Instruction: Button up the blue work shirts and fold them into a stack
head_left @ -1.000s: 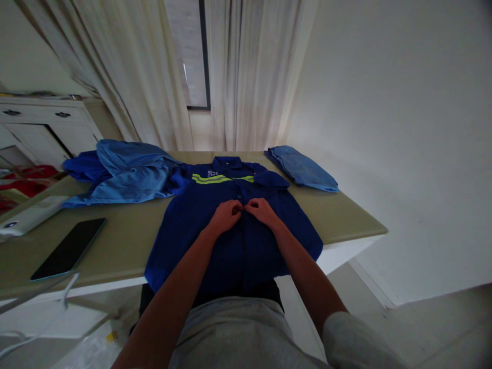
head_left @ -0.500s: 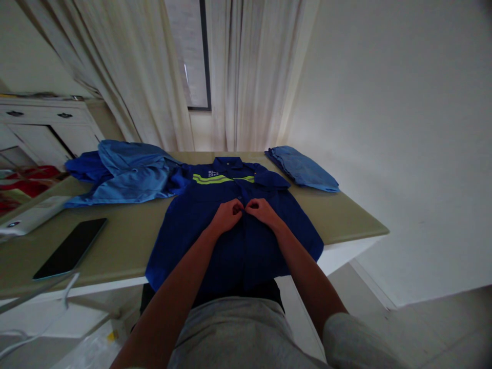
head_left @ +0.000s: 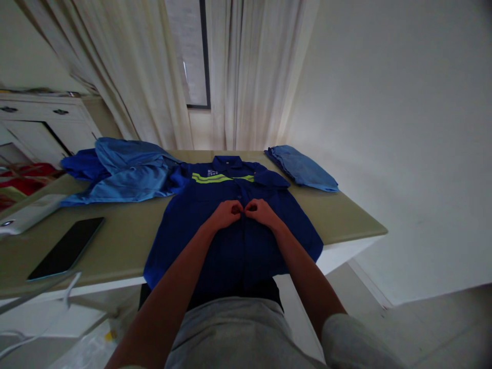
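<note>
A dark blue short-sleeved work shirt [head_left: 265, 246] lies face up on the table, its collar at the far side and its hem over the near edge. A yellow-green reflective stripe [head_left: 209, 179] crosses its chest. At the front placket, about mid-shirt, my left hand [head_left: 226, 214] pinches the fabric from the left. My right hand [head_left: 263, 211] pinches it from the right, the fingertips of both nearly touching. Whatever button or buttonhole is between the fingertips is hidden. One button [head_left: 239, 197] shows just above my hands.
Crumpled blue garments [head_left: 128, 171] lie left of the shirt, and a folded blue garment [head_left: 303, 168] at the far right. On the left of the table [head_left: 338, 220] are a black phone [head_left: 67, 248] and a white device [head_left: 28, 215]. A pale cable [head_left: 67, 294] hangs near the front edge.
Both hands stay at the placket with only slight finger movement. The view has shifted a little; the shirt lies as before.
</note>
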A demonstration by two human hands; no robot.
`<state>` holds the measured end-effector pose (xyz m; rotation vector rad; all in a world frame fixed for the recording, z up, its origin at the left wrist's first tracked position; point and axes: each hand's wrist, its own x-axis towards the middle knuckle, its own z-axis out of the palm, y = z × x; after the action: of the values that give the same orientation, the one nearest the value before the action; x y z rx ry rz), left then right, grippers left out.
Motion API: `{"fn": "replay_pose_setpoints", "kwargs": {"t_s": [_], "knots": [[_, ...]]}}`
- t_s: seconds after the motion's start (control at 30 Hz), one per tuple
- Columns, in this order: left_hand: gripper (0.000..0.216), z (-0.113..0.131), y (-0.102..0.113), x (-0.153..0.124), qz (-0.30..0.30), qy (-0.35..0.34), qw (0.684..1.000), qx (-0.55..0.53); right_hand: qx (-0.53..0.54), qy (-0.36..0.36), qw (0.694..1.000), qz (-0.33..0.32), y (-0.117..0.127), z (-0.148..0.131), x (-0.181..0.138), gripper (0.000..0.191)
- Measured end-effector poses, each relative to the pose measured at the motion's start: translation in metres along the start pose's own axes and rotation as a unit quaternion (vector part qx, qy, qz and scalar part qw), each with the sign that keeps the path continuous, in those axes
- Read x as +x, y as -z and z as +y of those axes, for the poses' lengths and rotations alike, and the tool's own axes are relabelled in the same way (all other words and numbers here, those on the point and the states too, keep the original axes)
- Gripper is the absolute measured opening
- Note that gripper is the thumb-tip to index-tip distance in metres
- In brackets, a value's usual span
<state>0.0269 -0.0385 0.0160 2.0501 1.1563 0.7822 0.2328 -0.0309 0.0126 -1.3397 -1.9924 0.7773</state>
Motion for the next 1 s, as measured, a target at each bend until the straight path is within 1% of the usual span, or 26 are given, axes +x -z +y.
{"fn": "replay_pose_setpoints", "kwargs": {"t_s": [0.13, 0.37, 0.47, 0.67, 1.0], "knots": [[0.026, -0.003, -0.002, -0.005, 0.023, -0.006, 0.999, -0.034, -0.011, 0.01, 1.0, -0.001, 0.001, -0.003, 0.0, 0.011], [0.033, -0.004, 0.0, -0.009, -0.012, -0.018, 0.998, -0.059, -0.013, 0.009, 1.0, -0.013, 0.001, -0.003, 0.0, 0.011], [0.03, -0.003, 0.0, -0.01, -0.006, -0.021, 0.999, -0.027, -0.013, 0.018, 1.0, -0.013, 0.001, -0.003, -0.001, 0.011], [0.023, -0.002, 0.0, -0.012, 0.045, -0.05, 0.992, 0.105, -0.008, 0.036, 0.999, -0.017, 0.001, -0.002, -0.001, 0.009], [0.016, 0.002, 0.001, -0.014, 0.038, -0.043, 0.989, 0.139, -0.008, 0.039, 0.999, -0.035, 0.002, -0.004, -0.002, 0.005]]}}
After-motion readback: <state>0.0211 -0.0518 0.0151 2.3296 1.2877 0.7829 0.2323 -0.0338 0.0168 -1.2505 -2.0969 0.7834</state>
